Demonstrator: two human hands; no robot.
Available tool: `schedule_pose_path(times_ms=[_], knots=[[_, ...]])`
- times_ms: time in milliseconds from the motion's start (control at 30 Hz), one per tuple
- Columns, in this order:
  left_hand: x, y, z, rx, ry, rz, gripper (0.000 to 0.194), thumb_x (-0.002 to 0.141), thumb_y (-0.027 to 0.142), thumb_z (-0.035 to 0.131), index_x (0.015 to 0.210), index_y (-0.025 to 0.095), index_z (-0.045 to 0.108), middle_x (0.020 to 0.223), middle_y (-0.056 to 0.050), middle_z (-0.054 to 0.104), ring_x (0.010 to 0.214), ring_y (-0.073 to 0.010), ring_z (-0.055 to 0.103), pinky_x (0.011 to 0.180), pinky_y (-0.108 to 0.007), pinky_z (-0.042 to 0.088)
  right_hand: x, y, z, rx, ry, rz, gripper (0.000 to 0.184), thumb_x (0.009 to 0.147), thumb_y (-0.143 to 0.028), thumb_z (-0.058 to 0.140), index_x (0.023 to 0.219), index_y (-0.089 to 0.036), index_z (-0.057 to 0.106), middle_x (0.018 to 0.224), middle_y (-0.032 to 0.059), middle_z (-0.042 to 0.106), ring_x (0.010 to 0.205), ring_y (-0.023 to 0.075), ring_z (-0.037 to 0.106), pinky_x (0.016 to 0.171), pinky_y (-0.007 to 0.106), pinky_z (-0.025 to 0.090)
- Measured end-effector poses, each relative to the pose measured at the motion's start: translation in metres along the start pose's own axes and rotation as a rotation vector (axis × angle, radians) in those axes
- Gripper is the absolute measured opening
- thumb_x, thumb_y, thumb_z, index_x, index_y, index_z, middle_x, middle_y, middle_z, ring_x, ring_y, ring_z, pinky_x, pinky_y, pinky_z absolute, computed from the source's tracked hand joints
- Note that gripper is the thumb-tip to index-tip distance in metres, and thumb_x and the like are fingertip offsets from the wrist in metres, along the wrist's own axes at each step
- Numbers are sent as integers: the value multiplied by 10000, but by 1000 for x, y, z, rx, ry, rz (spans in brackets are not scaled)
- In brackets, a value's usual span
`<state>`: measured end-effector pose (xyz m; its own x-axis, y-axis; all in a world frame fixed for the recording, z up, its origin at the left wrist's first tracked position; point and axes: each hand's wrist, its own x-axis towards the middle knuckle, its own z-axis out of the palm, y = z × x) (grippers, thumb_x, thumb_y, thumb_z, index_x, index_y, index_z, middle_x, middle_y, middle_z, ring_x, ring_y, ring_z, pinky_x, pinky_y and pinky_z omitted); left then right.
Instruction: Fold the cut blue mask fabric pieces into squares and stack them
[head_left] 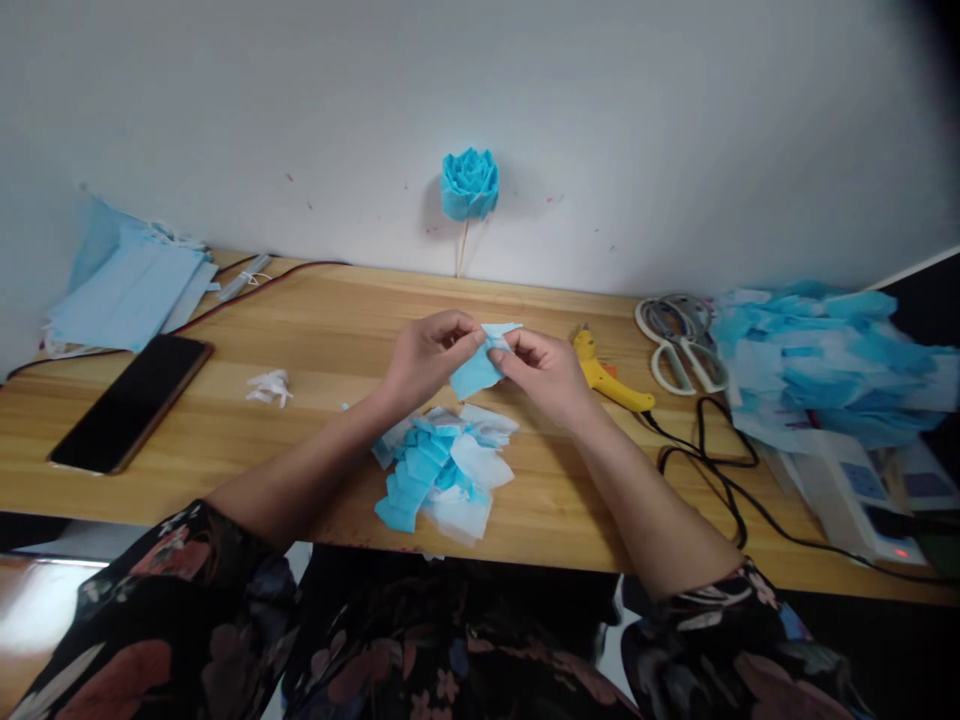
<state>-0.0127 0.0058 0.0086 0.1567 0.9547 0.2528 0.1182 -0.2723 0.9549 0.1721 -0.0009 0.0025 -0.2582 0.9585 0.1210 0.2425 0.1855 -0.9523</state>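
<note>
Between my two hands is a small piece of light blue mask fabric (475, 376), raised above the table. My left hand (429, 358) pinches its upper left edge between thumb and fingers. On the other side, my right hand (546, 372) pinches it near the upper right, fingers curled. Just below my hands lies a loose pile of blue and white fabric pieces (431, 465). A blue fabric rose (470, 186) on a thin wooden stick leans upright against the wall behind.
A yellow glue gun (611, 375) lies right of my hands, its black cord running to a power strip (855, 490). Scissors (684, 362) and a heap of blue fabric (832, 360) sit farther right. Leftward are a phone (131, 405), face masks (135, 285) and white scraps (270, 387).
</note>
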Motion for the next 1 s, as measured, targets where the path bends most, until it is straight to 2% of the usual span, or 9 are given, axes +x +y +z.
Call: schedule_pose_path(times_ms=[100, 167, 300, 400, 500, 667, 800, 933, 1000], knots=[[1, -1, -1, -205, -31, -184, 264, 752, 425, 742, 701, 179, 660, 651, 17, 616, 609, -117, 528, 604, -257, 435, -1, -2, 0, -18, -11, -8, 263, 837, -463, 717, 780, -210, 669, 678, -28, 611, 634, 127, 523, 621, 274, 424], [2, -2, -1, -268, -31, -233, 259, 723, 416, 768, 693, 181, 666, 638, 23, 610, 592, -109, 520, 597, -254, 437, -1, -1, 0, -20, -9, -13, 262, 834, -465, 722, 788, -210, 680, 674, -29, 614, 631, 126, 523, 618, 274, 423], [4, -2, -3, -277, 2, -219, 238, 770, 398, 743, 714, 174, 687, 675, 13, 643, 617, -103, 546, 617, -244, 465, 2, 2, -3, 37, 40, 7, 268, 820, -481, 736, 805, -215, 705, 662, -26, 622, 616, 129, 536, 598, 274, 438], [7, -4, -5, -317, 32, -184, 235, 843, 392, 688, 895, 166, 724, 793, -15, 698, 653, -101, 595, 614, -231, 478, 7, 3, -12, 138, 211, -2, 269, 792, -480, 762, 776, -221, 690, 640, -32, 611, 581, 118, 528, 572, 268, 452], [9, -8, -8, -354, 63, -176, 234, 872, 323, 652, 1038, 164, 699, 841, -24, 706, 664, -91, 616, 596, -210, 465, 13, 4, -21, 250, 382, 8, 253, 749, -460, 787, 761, -232, 678, 630, -37, 598, 540, 100, 505, 508, 251, 423], [11, -14, -10, -295, 113, -225, 250, 894, 254, 579, 1113, 165, 659, 904, -36, 714, 690, -93, 620, 606, -208, 468, 16, 7, -26, 300, 419, 83, 276, 716, -474, 800, 733, -243, 650, 620, -31, 591, 524, 99, 508, 455, 243, 392], [11, -21, -8, -26, 36, -115, 304, 903, 260, 566, 1163, 153, 681, 1061, -86, 756, 829, -147, 677, 715, -258, 518, 16, 9, -25, 304, 405, 79, 278, 723, -468, 791, 735, -239, 634, 633, -32, 579, 537, 95, 510, 465, 243, 399], [8, -27, -6, 391, -129, 159, 303, 906, 214, 542, 1139, 176, 732, 1185, -92, 762, 1054, -226, 696, 962, -375, 519, 16, 11, -26, 265, 404, 68, 319, 750, -503, 770, 723, -239, 593, 654, -32, 570, 553, 99, 524, 480, 247, 414], [6, -28, -5, 535, -183, 294, 298, 925, 220, 530, 1135, 187, 739, 1225, -93, 756, 1121, -255, 680, 1016, -431, 494, 17, 11, -27, 269, 404, 74, 337, 742, -516, 778, 726, -238, 589, 653, -32, 565, 556, 102, 528, 480, 246, 411]])
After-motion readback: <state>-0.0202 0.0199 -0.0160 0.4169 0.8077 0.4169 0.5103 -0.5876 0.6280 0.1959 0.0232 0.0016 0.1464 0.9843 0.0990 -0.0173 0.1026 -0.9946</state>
